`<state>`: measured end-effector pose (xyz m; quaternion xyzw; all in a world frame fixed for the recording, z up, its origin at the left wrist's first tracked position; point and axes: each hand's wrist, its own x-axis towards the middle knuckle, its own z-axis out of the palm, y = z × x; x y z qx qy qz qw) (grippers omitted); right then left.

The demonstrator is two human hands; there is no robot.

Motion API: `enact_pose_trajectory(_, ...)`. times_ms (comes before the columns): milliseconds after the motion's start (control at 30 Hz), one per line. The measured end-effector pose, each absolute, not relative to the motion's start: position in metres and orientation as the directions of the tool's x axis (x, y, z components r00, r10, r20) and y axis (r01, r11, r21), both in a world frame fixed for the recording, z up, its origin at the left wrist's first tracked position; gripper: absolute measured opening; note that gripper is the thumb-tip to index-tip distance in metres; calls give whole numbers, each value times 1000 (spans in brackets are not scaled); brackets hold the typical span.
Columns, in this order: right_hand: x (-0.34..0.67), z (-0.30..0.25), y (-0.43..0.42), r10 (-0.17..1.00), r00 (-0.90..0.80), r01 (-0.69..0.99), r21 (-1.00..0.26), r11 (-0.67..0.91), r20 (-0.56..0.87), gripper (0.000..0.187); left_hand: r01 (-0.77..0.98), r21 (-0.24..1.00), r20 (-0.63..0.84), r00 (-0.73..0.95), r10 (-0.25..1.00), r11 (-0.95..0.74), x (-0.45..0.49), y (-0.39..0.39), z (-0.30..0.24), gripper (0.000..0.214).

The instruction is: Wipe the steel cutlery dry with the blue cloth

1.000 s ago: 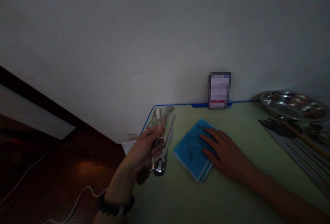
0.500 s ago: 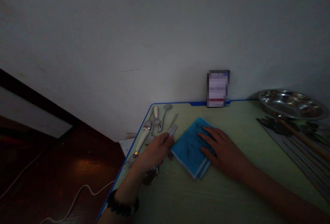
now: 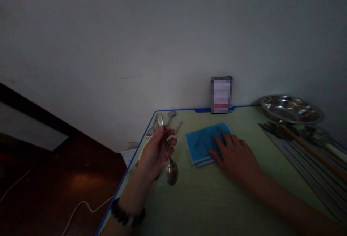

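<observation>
My left hand (image 3: 155, 151) is raised over the table's left edge, fingers pinched round the handle of a metal spoon (image 3: 170, 165) whose bowl hangs downward. Behind it several more pieces of cutlery (image 3: 165, 122) lie on the pale green table (image 3: 206, 199) near the back left corner. My right hand (image 3: 235, 153) lies flat with fingers spread on the right part of a folded blue cloth (image 3: 202, 142). A dark beaded bracelet (image 3: 126, 216) is on my left wrist.
A small card (image 3: 221, 95) leans against the white wall at the table's back edge. A metal dish (image 3: 291, 108) sits at the back right, with several long utensils and sticks (image 3: 306, 149) laid beside it. A white cable (image 3: 78, 212) runs over the dark floor at left.
My left hand went down to the cutlery beside the cloth, then lifted with a single spoon. The cloth under my right hand has turned and now lies squarer to the table edge.
</observation>
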<state>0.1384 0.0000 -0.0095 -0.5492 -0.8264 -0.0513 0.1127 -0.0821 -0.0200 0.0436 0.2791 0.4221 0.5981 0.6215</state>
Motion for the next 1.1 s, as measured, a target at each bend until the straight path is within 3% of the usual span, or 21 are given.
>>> enact_pose_trajectory(67, 146, -9, -5, 908, -354, 930, -17, 367, 226, 64, -701, 709, -211, -106, 972, 78, -71, -18, 38, 11)
enact_pose_trajectory(133, 157, -12, -13, 898, -375, 922, -11, 388, 232, 71, -760, 649, -211, -127, 969, 42, -58, -14, 27, 12)
enact_pose_trajectory(300, 183, -19, -26, 890, -340, 933, -9, 359, 304, 67, -615, 784, -213, -136, 967, 86, -30, -4, 4, 21)
enact_pose_trajectory(533, 198, -12, -7, 933, -244, 964, -36, 262, 266, 45, -429, 903, -115, -169, 979, 32, -10, -11, -2, 27)
enact_pose_trajectory(700, 206, -16, -1, 927, -246, 937, -176, 302, 282, 44, -358, 927, -140, -47, 989, 114, -12, -19, -3, 21)
enact_pose_trajectory(900, 211, -11, 6, 939, -176, 746, -582, 323, 296, 34, -267, 941, -154, 216, 964, 210, -21, -20, 5, 37)
enact_pose_trajectory(967, 209, -11, 6, 928, -166, 676, -647, 353, 333, 35, -162, 963, -163, 285, 945, 215, -24, -20, 7, 42)
enact_pose_trajectory(1100, 202, -14, 3, 921, -132, 568, -733, 373, 367, 35, 113, 976, -216, 412, 885, 185, -29, -16, 8, 26)
